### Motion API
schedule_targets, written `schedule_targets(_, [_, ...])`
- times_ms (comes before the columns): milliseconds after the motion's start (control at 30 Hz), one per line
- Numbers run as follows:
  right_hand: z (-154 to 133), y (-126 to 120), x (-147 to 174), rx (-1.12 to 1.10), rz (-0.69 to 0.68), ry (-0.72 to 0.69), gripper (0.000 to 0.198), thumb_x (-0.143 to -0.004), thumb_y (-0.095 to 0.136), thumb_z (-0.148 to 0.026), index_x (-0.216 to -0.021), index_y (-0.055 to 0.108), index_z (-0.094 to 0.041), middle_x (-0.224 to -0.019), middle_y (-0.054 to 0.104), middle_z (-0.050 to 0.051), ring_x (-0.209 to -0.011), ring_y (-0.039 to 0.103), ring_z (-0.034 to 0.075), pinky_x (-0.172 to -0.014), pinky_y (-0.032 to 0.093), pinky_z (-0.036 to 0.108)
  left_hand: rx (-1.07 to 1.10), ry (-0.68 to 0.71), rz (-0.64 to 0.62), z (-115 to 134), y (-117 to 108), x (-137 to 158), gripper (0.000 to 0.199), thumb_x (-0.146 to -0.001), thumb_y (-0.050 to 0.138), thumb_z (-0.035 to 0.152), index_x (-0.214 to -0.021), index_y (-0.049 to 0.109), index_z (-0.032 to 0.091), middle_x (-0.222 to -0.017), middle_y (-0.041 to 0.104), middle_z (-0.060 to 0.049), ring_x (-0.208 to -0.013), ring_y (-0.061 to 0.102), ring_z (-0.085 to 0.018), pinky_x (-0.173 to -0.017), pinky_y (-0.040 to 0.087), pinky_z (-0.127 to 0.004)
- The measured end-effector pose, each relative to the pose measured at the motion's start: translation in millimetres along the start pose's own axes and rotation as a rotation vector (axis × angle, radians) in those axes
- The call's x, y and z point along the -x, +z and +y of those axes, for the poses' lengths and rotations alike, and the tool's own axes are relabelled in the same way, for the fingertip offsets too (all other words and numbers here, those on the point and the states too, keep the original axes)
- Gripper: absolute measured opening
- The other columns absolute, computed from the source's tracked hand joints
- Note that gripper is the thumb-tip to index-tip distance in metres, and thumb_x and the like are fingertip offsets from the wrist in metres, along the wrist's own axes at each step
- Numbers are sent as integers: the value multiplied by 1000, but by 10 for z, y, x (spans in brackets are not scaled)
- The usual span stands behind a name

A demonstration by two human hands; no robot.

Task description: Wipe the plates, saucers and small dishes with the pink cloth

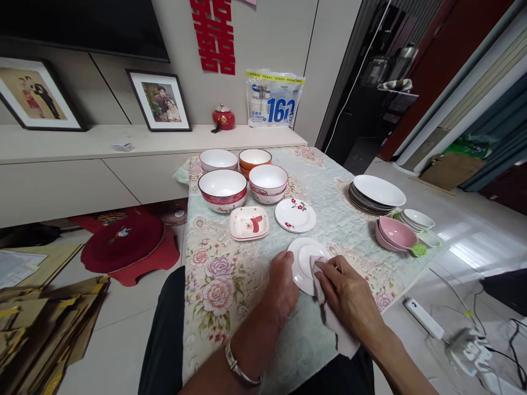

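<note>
A small white plate (300, 258) is tilted above the near part of the table, its underside with a raised ring facing me. Closed on the plate's left edge is my left hand (283, 285), with a silver bracelet on the wrist. My right hand (348, 293) grips a pale pink cloth (335, 326) and presses it against the plate's right side; the cloth's loose end hangs down. Just beyond lie white plates with red flowers (295, 215) and rectangular dishes with a red-scarf picture (249, 223).
Stacked bowls (223, 184) stand at the back left of the flowered tablecloth (222, 307). On the right are stacked large plates (379, 189), pink bowls (397, 233) and small white bowls (418, 218). A red stool (123, 241) and flattened cardboard (45, 323) are on the floor at left.
</note>
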State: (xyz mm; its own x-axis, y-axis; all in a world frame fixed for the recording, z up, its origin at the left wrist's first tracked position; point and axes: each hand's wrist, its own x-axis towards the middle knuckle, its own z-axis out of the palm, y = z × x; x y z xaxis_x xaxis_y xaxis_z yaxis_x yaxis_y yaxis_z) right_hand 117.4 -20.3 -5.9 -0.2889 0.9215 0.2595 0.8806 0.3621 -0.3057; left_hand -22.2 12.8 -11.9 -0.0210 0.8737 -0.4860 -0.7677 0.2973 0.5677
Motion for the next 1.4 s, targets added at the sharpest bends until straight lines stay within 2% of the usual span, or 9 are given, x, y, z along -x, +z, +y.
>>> schedule_targets(167, [-7, 174, -309, 158, 117, 77, 28, -100, 43, -27, -97, 70, -18, -87, 55, 7, -74, 53, 18, -65, 40, 28, 3, -35, -48, 35, 20, 28, 10, -64, 61, 20, -72, 62, 15, -60, 60, -2, -70, 61, -21, -65, 46, -30])
schedule_targets(300, [-181, 242, -460, 33, 101, -9, 27, -100, 43, -25, -100, 69, -18, -88, 55, 6, -77, 54, 17, -70, 43, 27, 36, -53, -45, 57, 22, 9, 6, -63, 60, 18, -68, 59, 15, -60, 59, -2, -59, 56, -16, -59, 45, -27])
schedule_targets(400, [-237, 172, -367, -110, 29, -96, 28, -101, 42, -26, -104, 68, -18, -91, 56, 7, -81, 56, 17, -73, 46, 28, 70, -70, -24, 63, 23, -8, 8, -66, 61, 22, -67, 58, 15, -61, 59, -2, -57, 55, -14, -59, 46, -27])
schedule_targets(533, [-91, 34, -124, -200, -38, -176, 28, -101, 43, -27, -116, 66, -21, -96, 57, 7, -86, 59, 17, -76, 49, 28, 89, -104, -17, 60, 34, 6, 12, -70, 59, 26, -68, 60, 14, -61, 59, -4, -65, 60, -19, -64, 49, -31])
schedule_targets(733, [117, 95, -154, 16, 97, -25, 31, -101, 43, -32, -111, 69, -18, -91, 56, 7, -74, 57, 16, -69, 47, 29, 90, -92, -13, 44, 48, 19, 20, -76, 55, 26, -79, 67, 11, -65, 65, -7, -80, 66, -25, -74, 51, -35])
schedule_targets(867, [-35, 221, -425, 87, 139, 25, 31, -101, 43, -30, -104, 71, -18, -88, 55, 7, -74, 55, 17, -68, 43, 28, 108, -73, -14, 39, 36, -17, 21, -79, 53, 26, -83, 67, 11, -68, 66, -7, -83, 67, -24, -77, 51, -33])
schedule_targets(1000, [-230, 233, -565, 3, 82, -16, 28, -100, 45, -28, -96, 71, -20, -87, 53, 5, -73, 54, 15, -69, 41, 26, 143, -59, -38, 39, 8, -37, 20, -80, 55, 28, -85, 66, 12, -73, 67, -6, -76, 66, -20, -72, 50, -29])
schedule_targets(1167, [-358, 114, -400, -52, -29, -123, 25, -99, 46, -28, -98, 70, -21, -87, 52, 5, -79, 52, 17, -69, 43, 26, 138, -72, -25, 20, -30, -45, 17, -79, 58, 31, -74, 61, 15, -67, 64, -4, -64, 61, -16, -63, 48, -27])
schedule_targets(1400, [-242, 42, 29, 8, 4, -247, 29, -100, 44, -25, -115, 68, -22, -95, 57, 9, -83, 54, 19, -71, 46, 28, 91, -56, -12, -19, -32, -67, 22, -81, 56, 35, -75, 65, 15, -67, 66, -5, -79, 64, -23, -69, 48, -31])
